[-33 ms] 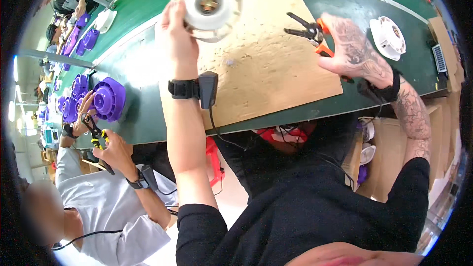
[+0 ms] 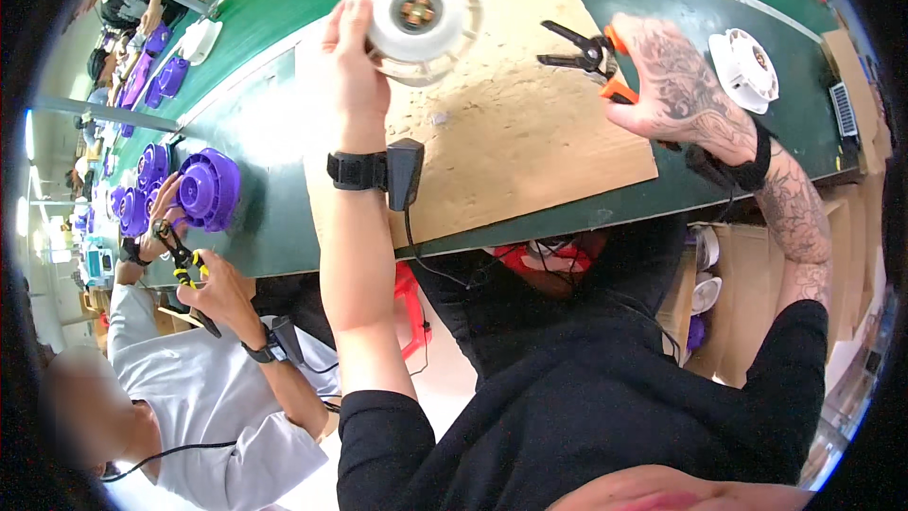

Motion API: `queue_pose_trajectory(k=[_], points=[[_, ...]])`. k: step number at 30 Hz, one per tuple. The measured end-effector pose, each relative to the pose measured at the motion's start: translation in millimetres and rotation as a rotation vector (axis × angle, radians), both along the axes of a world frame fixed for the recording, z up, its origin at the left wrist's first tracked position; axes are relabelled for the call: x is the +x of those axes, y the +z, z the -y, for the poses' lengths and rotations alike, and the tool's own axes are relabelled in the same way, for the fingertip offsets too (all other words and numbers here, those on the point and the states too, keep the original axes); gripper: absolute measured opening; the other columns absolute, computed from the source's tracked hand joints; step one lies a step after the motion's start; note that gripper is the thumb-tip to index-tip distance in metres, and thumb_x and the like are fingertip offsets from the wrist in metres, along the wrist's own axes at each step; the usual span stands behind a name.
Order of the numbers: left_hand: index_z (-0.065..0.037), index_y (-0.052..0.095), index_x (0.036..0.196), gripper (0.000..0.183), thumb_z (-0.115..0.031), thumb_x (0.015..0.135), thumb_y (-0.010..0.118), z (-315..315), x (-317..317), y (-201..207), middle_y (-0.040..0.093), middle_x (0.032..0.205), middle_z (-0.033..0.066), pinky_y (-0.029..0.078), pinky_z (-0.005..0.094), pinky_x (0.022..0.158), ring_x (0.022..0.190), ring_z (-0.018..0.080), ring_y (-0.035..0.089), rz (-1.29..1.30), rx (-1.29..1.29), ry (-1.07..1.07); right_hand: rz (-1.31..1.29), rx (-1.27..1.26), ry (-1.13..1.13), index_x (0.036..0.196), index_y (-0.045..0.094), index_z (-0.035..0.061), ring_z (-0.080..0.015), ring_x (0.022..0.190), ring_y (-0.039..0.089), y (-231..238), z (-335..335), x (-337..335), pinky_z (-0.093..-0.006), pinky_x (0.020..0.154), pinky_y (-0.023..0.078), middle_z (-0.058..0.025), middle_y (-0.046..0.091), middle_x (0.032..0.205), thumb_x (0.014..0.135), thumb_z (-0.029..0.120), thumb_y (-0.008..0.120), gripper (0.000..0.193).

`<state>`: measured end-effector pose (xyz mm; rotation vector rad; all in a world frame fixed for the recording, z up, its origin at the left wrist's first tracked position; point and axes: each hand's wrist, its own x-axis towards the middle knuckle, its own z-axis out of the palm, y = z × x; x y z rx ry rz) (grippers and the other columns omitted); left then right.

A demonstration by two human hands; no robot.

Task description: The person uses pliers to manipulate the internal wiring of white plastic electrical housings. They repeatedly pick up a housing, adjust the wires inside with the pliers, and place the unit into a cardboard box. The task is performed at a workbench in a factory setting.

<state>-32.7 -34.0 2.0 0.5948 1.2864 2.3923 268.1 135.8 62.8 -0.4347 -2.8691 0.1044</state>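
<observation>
My left hand [image 2: 357, 71] is closed on the rim of a round white plastic housing [image 2: 409, 43], holding it above the far left part of a cardboard sheet [image 2: 530, 147]. A brass-coloured fitting [image 2: 417, 11] sits in the housing's centre. My right hand [image 2: 676, 85] grips a pair of pliers [image 2: 591, 55] with black jaws and orange handles. The jaws are spread apart and point left over the sheet, away from the housing. Right of that hand, a second white housing [image 2: 747, 71] rests on the green table [image 2: 530, 218].
At left, a co-worker's hand [image 2: 225, 295] holds yellow-and-black pliers [image 2: 182, 255] beside purple housings [image 2: 208, 191]. Cardboard boxes [image 2: 785, 265] stand below the table on the right, with white parts inside. A cable [image 2: 430, 260] hangs from my left wrist device [image 2: 405, 175].
My left hand and the white housing have shifted slightly to the right. The pliers in my right hand have moved a little left.
</observation>
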Motion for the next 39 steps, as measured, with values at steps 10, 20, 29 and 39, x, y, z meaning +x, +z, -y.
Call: queue_pose_trajectory(k=[10, 20, 29, 39], points=[[0.003, 0.058, 0.134, 0.058, -0.025, 0.089, 0.082, -23.3, 48.3, -14.6, 0.072, 0.111, 0.0116, 0.055, 0.0272, 0.082, 0.096, 0.0142, 0.069, 0.002, -0.22, -0.173, 0.154, 0.414, 0.261, 0.099, 0.058, -0.0035, -0.0314, 0.083, 0.058, 73.4, 1.8, -30.5, -0.0438, 0.079, 0.041, -0.0177, 0.057, 0.084, 0.064, 0.04, 0.076, 0.058], [0.003, 0.054, 0.138, 0.07, -0.033, 0.086, 0.085, -30.6, 55.6, -23.3, 0.07, 0.117, 0.0175, 0.055, 0.031, 0.09, 0.104, 0.0208, 0.068, -0.047, -0.301, -0.093, 0.257, 0.49, 0.277, 0.094, 0.059, -0.0028, -0.0307, 0.083, 0.057, 70.1, 5.1, -52.6, -0.0436, 0.081, 0.04, -0.0166, 0.058, 0.084, 0.065, 0.04, 0.075, 0.055], [0.002, 0.053, 0.139, 0.076, -0.04, 0.084, 0.084, -33.3, 59.4, -26.0, 0.07, 0.117, 0.0192, 0.056, 0.0344, 0.091, 0.107, 0.0231, 0.068, -0.136, -0.384, 0.028, 0.082, 0.419, 0.444, 0.079, 0.058, 0.0032, -0.0322, 0.082, 0.055, 57.5, -5.6, -52.5, -0.0438, 0.081, 0.039, -0.0163, 0.054, 0.081, 0.07, 0.036, 0.071, 0.036], [-0.001, 0.057, 0.136, 0.066, -0.035, 0.086, 0.083, -41.9, 74.6, -10.1, 0.074, 0.11, 0.0189, 0.059, 0.0338, 0.085, 0.098, 0.0235, 0.073, -0.261, -0.42, 0.1, 0.461, 0.05, 0.083, 0.092, 0.064, -0.002, -0.0315, 0.088, 0.065, 55.6, -13.9, -66.1, -0.0393, 0.079, 0.05, -0.0168, 0.066, 0.085, 0.07, 0.036, 0.071, 0.044]])
